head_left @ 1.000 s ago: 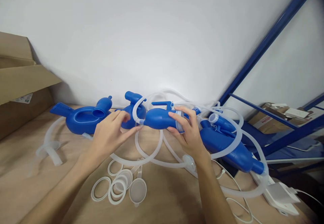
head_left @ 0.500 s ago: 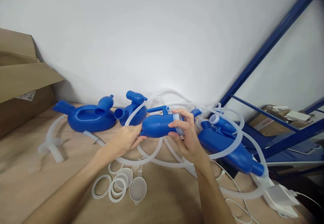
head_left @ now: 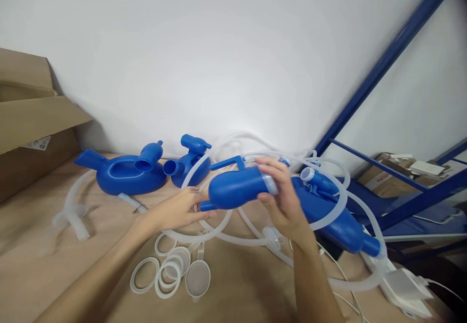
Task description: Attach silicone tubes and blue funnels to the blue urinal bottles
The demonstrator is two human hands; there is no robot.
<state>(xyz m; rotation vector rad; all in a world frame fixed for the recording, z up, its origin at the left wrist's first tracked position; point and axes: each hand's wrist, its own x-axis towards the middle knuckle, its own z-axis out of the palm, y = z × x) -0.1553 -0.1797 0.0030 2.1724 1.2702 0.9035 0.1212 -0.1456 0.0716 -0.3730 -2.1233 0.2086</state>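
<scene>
A blue plastic urinal funnel [head_left: 237, 189] is held up in the air, with a narrow spout at its left end and a whitish ring at its wide right end. My right hand [head_left: 282, 196] grips the ringed end, fingers over the top and thumb underneath. At the spout, my left hand [head_left: 182, 208] has its fingers and thumb around the narrow end. A blue handle [head_left: 228, 162] shows just behind the funnel; whether it joins the funnel is unclear. Below my left wrist, white rings [head_left: 145, 275] and a round strapped cap [head_left: 197, 278] lie on the table.
Blue urinal bottles [head_left: 131, 179] stand along the wall, and another bottle [head_left: 328, 218] lies at right. Clear hoses [head_left: 251, 239] loop across the table [head_left: 109, 294]. A cardboard box [head_left: 32, 155] is at left; a power strip [head_left: 406, 296] and blue rack [head_left: 379, 75] are at right.
The funnel has shifted slightly right and towards me, its ringed end tilting up. My right hand has moved right with it. My left hand's grip at the spout looks looser, showing more of the tip.
</scene>
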